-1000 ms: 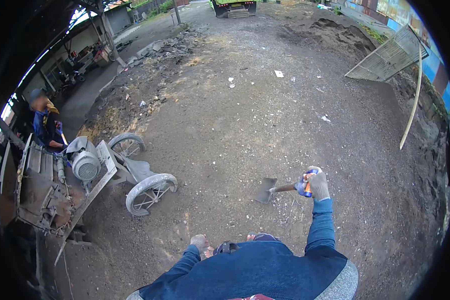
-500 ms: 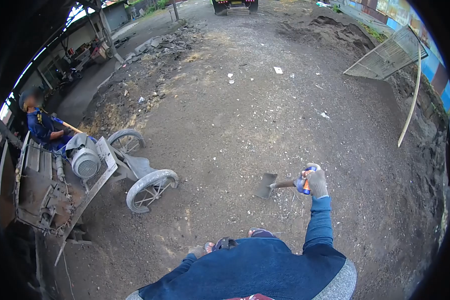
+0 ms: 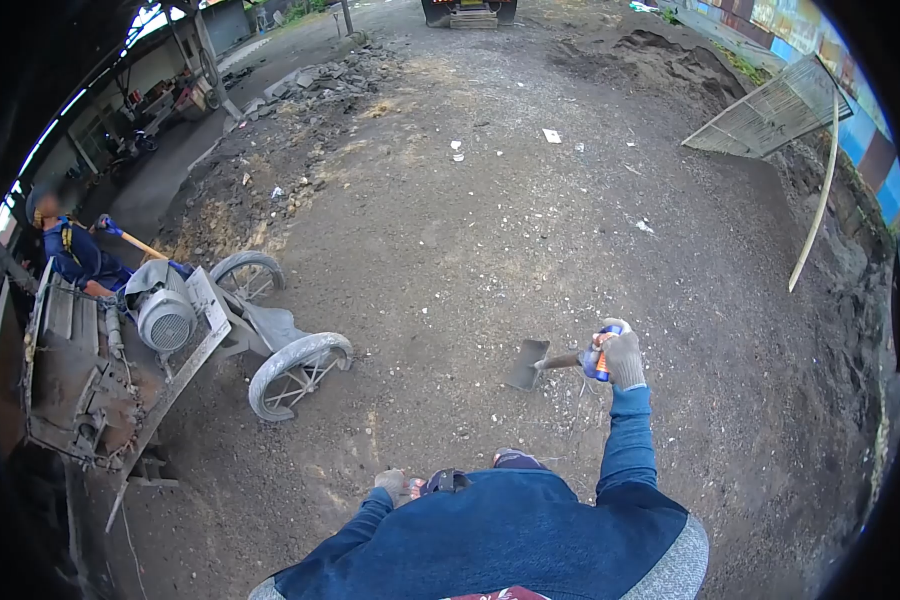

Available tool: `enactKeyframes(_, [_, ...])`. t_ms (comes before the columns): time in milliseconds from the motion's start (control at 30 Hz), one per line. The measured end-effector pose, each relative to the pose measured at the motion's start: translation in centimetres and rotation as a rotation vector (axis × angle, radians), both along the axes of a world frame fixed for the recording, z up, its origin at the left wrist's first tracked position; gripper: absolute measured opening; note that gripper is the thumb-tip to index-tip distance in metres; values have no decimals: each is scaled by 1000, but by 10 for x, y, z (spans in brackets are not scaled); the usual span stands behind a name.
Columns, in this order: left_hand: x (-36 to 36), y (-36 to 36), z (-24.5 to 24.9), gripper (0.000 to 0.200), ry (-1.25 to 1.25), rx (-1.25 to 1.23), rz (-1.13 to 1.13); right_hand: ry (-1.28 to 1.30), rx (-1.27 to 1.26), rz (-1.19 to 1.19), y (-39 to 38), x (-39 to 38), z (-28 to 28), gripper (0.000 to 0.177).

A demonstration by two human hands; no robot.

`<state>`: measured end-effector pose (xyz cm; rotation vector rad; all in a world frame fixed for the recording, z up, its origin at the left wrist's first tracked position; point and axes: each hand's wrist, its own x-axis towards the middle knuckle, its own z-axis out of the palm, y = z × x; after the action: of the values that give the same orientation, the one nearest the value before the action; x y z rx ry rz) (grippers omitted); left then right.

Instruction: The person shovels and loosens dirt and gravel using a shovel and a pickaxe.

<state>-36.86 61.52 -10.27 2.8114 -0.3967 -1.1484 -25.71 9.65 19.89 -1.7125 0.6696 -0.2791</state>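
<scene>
My right hand (image 3: 621,358), in a grey glove, is closed around the blue and orange handle of a shovel (image 3: 566,361). The shovel's flat grey blade (image 3: 527,366) lies to the left of the hand, over the gravel ground. My left hand (image 3: 391,484), also gloved, hangs low beside my feet, near my left shoe. Its fingers are too small and partly hidden to make out, and nothing shows in it.
At the left stands a machine with a grey motor (image 3: 167,322) and spoked wheels (image 3: 301,377). Behind it a person (image 3: 75,250) holds a long-handled tool. A slatted panel (image 3: 770,112) and a bent pole (image 3: 818,205) lean at the right. A truck (image 3: 470,12) stands far ahead.
My right hand and the shovel have shifted slightly left and up in view. My left hand shows more, a little higher. The other person's arm has moved along the tool.
</scene>
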Motion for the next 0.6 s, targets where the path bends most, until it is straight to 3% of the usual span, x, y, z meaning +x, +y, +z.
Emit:
enactKeyframes(133, [-9, 7, 1, 34, -6, -21, -29, -60, 110, -33, -6, 0, -21, 36])
enactKeyframes(233, [-19, 16, -6, 39, 19, -30, 14, -23, -28, -14, -11, 0, -31, 36])
enactKeyframes(400, [-29, 36, -32, 38, 13, -60, 18, -6, 2, -20, -7, -1, -34, 35])
enactKeyframes(433, [-28, 36, -16, 37, 34, -40, -2, -12, 0, -21, -5, 0, -35, 35])
enactKeyframes(600, [-20, 49, -9, 26, 96, -45, -6, 22, -5, -43, 24, -7, -3, 37])
